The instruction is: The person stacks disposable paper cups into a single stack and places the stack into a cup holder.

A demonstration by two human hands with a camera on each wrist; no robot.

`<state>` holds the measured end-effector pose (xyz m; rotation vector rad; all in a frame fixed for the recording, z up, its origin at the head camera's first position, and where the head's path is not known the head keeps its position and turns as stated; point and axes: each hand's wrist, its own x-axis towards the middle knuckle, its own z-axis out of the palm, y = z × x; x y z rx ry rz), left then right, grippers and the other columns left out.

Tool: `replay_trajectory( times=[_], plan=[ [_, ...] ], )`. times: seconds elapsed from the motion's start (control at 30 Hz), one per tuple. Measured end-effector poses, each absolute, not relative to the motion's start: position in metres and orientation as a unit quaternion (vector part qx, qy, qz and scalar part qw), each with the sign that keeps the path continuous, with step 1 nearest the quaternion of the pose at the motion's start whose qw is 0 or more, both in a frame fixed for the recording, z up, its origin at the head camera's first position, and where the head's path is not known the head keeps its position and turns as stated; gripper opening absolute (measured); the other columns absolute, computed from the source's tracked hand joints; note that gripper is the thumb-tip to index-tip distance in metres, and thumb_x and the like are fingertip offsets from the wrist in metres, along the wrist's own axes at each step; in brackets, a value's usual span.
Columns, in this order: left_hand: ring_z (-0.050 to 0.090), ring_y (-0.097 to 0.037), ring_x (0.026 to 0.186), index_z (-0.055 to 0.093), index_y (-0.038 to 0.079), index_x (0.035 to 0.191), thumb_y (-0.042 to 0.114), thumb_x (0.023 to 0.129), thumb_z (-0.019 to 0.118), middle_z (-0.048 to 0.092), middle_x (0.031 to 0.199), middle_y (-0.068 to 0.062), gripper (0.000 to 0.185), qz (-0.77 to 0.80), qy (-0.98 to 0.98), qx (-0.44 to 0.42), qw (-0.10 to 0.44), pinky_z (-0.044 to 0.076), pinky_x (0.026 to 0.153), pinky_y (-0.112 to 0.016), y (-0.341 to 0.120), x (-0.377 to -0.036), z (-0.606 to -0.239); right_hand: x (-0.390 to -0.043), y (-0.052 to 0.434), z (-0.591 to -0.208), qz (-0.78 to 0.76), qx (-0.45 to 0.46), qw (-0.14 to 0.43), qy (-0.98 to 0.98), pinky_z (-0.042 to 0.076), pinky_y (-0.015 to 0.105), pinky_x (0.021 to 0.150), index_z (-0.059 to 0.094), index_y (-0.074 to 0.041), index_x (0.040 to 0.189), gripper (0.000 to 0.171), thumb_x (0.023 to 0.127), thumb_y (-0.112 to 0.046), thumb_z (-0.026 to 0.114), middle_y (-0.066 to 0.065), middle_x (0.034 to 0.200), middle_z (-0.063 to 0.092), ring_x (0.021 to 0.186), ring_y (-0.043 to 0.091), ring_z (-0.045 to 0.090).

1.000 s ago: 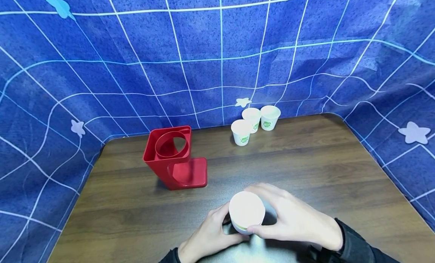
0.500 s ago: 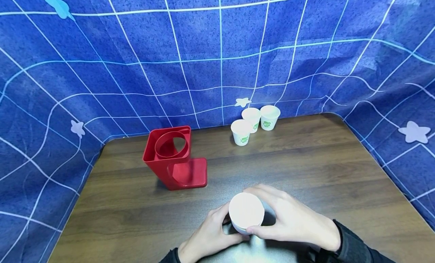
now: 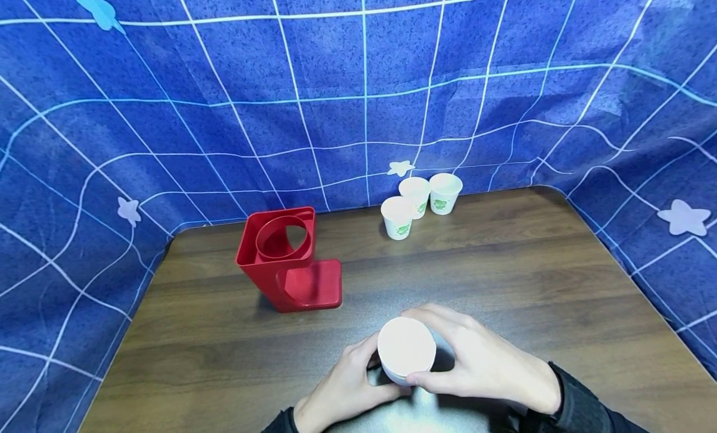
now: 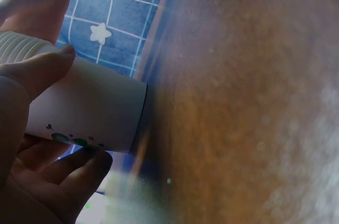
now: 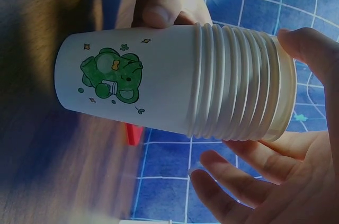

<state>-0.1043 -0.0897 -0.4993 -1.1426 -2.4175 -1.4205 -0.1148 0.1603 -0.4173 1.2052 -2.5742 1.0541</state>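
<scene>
In the head view the stack of paper cups [image 3: 406, 348] shows only its top; the left hand [image 3: 344, 389] and right hand [image 3: 482, 364] cover its sides, so its print is hidden there. Both forearms are cut off by the near edge. The three small cups [image 3: 417, 196] at the far side carry green prints too small to make out. In the left wrist view the worktop [image 4: 238, 102] is a brown blur, and the stack's top end runs off the left edge. In the right wrist view the worktop is blurred too, and the red holder [image 5: 132, 134] shows only as a sliver behind the stack.
</scene>
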Motion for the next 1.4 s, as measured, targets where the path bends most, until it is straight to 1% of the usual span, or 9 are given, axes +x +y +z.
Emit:
replay_trajectory(
  times=[0.2,0.4,0.8,0.83,0.97,1.07,1.17,1.3,1.4],
  plan=[
    [0.069,-0.012,0.114,0.052,0.014,0.143,0.024,0.082,0.089,0.069,0.128,-0.003,0.072,-0.472,-0.796,-0.375,0.052,0.059,0.096,-0.028,-0.09,-0.105,-0.499,-0.115,0.159,-0.419,0.353,0.396,0.069,-0.845,0.06,0.034,0.092,0.057,-0.028,0.139,0.066,0.084,-0.052,0.082,-0.017,0.131,0.06,0.117,0.003,0.061],
    [0.069,-0.013,0.115,0.052,0.013,0.143,0.023,0.083,0.089,0.069,0.129,-0.003,0.071,-0.477,-0.792,-0.377,0.048,0.06,0.096,-0.029,-0.09,-0.106,-0.499,-0.115,0.16,-0.419,0.343,0.394,0.054,-0.851,0.06,0.036,0.095,0.055,-0.027,0.14,0.066,0.085,-0.054,0.08,-0.014,0.132,0.06,0.119,0.005,0.06],
    [0.068,-0.014,0.117,0.052,0.013,0.143,0.021,0.083,0.088,0.068,0.13,-0.004,0.071,-0.482,-0.79,-0.376,0.041,0.061,0.095,-0.032,-0.089,-0.106,-0.501,-0.116,0.161,-0.42,0.325,0.397,0.042,-0.857,0.059,0.034,0.096,0.053,-0.03,0.142,0.068,0.085,-0.058,0.079,-0.02,0.133,0.057,0.12,0.001,0.058],
    [0.068,-0.014,0.117,0.052,0.013,0.143,0.02,0.083,0.089,0.068,0.13,-0.004,0.071,-0.483,-0.79,-0.377,0.041,0.061,0.095,-0.032,-0.089,-0.106,-0.501,-0.116,0.162,-0.42,0.324,0.4,0.04,-0.856,0.059,0.033,0.096,0.053,-0.03,0.142,0.069,0.085,-0.058,0.079,-0.02,0.133,0.057,0.12,0.001,0.058],
    [0.068,-0.014,0.116,0.052,0.012,0.143,0.019,0.081,0.089,0.069,0.129,-0.004,0.073,-0.481,-0.788,-0.382,0.05,0.061,0.095,-0.031,-0.089,-0.105,-0.5,-0.122,0.164,-0.419,0.327,0.413,0.021,-0.85,0.058,0.037,0.098,0.048,-0.026,0.149,0.078,0.085,-0.059,0.078,-0.012,0.138,0.059,0.123,0.007,0.059],
    [0.069,-0.013,0.114,0.053,0.012,0.142,0.019,0.08,0.09,0.07,0.127,-0.003,0.072,-0.479,-0.788,-0.382,0.057,0.061,0.094,-0.03,-0.088,-0.105,-0.5,-0.129,0.166,-0.416,0.348,0.41,-0.005,-0.843,0.057,0.041,0.1,0.043,-0.027,0.154,0.084,0.085,-0.057,0.079,-0.008,0.141,0.059,0.127,0.01,0.059],
    [0.069,-0.012,0.114,0.054,0.013,0.141,0.021,0.08,0.09,0.07,0.127,-0.002,0.071,-0.477,-0.792,-0.378,0.056,0.061,0.093,-0.029,-0.088,-0.104,-0.499,-0.138,0.166,-0.411,0.368,0.406,-0.013,-0.836,0.056,0.041,0.101,0.04,-0.029,0.156,0.085,0.085,-0.054,0.08,-0.009,0.142,0.058,0.127,0.011,0.059],
    [0.068,-0.01,0.117,0.053,0.019,0.143,0.024,0.08,0.09,0.068,0.131,0.002,0.073,-0.489,-0.798,-0.353,0.024,0.06,0.096,-0.028,-0.089,-0.102,-0.498,-0.154,0.165,-0.404,0.381,0.417,0.017,-0.825,0.056,0.038,0.102,0.042,-0.022,0.155,0.083,0.086,-0.047,0.081,-0.005,0.143,0.059,0.128,0.013,0.059],
    [0.067,-0.01,0.118,0.052,0.022,0.145,0.028,0.081,0.09,0.066,0.133,0.004,0.075,-0.492,-0.803,-0.337,0.008,0.059,0.097,-0.027,-0.089,-0.102,-0.498,-0.168,0.163,-0.399,0.389,0.416,0.047,-0.821,0.055,0.04,0.103,0.045,-0.019,0.154,0.081,0.086,-0.038,0.084,-0.002,0.143,0.06,0.129,0.016,0.058]
  ],
)
